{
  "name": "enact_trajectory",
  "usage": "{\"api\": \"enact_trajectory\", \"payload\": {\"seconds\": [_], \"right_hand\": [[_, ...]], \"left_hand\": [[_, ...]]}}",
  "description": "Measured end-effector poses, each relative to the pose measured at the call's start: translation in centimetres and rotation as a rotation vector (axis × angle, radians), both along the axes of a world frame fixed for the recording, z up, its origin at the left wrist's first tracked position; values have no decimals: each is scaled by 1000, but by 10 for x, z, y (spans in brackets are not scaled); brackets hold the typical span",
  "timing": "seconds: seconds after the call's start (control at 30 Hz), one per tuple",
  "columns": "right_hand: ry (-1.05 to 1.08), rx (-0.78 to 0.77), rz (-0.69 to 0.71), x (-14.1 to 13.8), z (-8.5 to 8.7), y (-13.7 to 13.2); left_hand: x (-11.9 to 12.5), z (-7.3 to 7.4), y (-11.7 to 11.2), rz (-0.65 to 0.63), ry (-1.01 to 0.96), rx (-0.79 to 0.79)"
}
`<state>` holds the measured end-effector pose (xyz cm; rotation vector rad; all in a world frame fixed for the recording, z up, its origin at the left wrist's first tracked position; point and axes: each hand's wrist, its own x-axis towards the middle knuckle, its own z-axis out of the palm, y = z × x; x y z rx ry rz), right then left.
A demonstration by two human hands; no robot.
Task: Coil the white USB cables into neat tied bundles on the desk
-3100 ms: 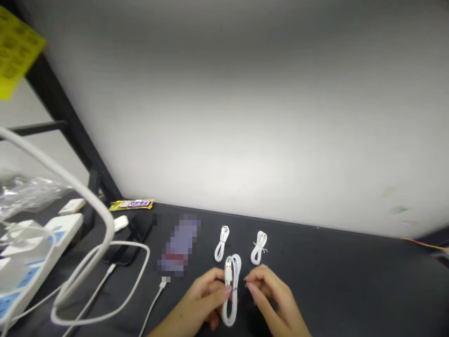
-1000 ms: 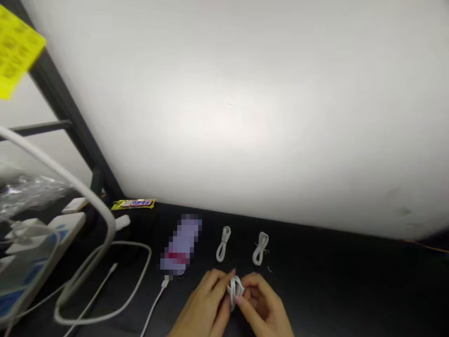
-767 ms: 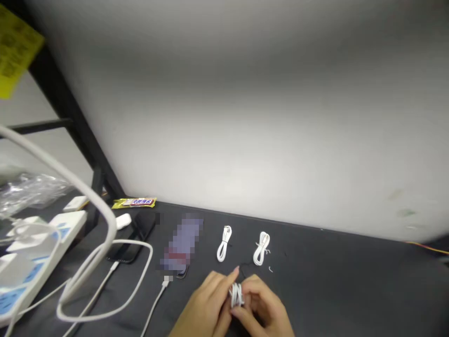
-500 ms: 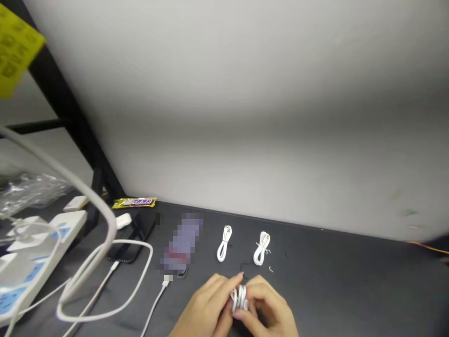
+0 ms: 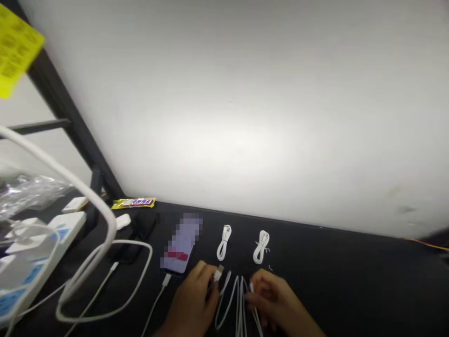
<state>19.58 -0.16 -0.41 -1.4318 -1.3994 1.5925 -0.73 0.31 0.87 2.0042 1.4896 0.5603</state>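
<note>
Near the bottom centre, a white USB cable hangs in loose loops between my two hands. My left hand pinches its USB plug between thumb and fingers, the metal end pointing up. On the other side, my right hand has its fingers closed on a white part of the same cable; whether that is its other plug I cannot tell. Beyond the hands lie two coiled white cables, a left coil and a right coil, each bound near its middle.
Left of my hands lie a phone with a blurred screen and a dark phone, a white cord at each. A power strip, a thick white cable and a yellow snack wrapper are further left. A wall stands behind.
The bundled cable between my fingers has come loose into long hanging loops. My hands have moved apart, the left one now on the USB plug. The picture is brighter on the wall.
</note>
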Motion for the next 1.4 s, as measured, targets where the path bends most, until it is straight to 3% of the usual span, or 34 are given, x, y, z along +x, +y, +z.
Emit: {"api": "enact_trajectory", "payload": {"seconds": [0.17,0.3,0.47,0.6,0.8,1.0,1.13,1.23,1.4], "right_hand": [[-41,-97,50,37,17,8],[-26,-106,-15,64,27,10],[-8,-124,-2,76,27,8],[9,-221,117,62,21,4],[35,-291,187,16,12,-4],[90,-160,72,-25,-7,-11],[147,-63,-27,-39,-14,-13],[236,17,-62,-42,-10,-13],[374,6,-67,-44,4,-16]], "left_hand": [[-14,0,10,150,104,54],[-24,6,17,296,170,76],[-30,15,22,326,174,38],[-25,15,19,283,118,5],[-9,1,8,85,-34,-149],[4,-11,-3,-74,-130,-111],[6,-7,-6,-112,-164,-67],[6,1,-6,-136,-274,-59],[11,12,-9,-147,-452,-367]]}}
